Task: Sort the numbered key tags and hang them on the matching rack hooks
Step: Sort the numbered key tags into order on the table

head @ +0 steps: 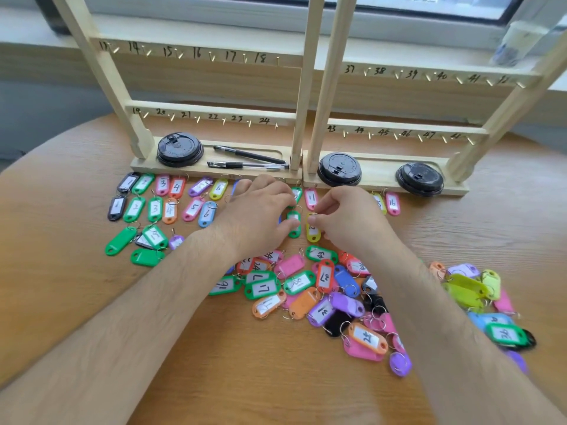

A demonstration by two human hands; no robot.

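Observation:
Two wooden racks with numbered brass hooks stand at the table's far side: the left rack [211,110] and the right rack [405,128]. No tags hang on them. Sorted key tags [162,196] lie in two rows in front of the left rack's base. A mixed pile of coloured tags [322,289] lies nearer me. My left hand [257,213] presses its fingertips on a green tag [294,227]. My right hand [349,216] pinches the ring end of a yellow tag [313,233] beside it. A pink tag marked 11 [311,198] lies just beyond.
Three black cup lids [179,148] [339,168] [418,178] and two pens [248,159] sit in the rack base trays. More tags lie at the right [478,289], and a few green ones at the left [135,243]. The round wooden table [61,228] curves away at the left.

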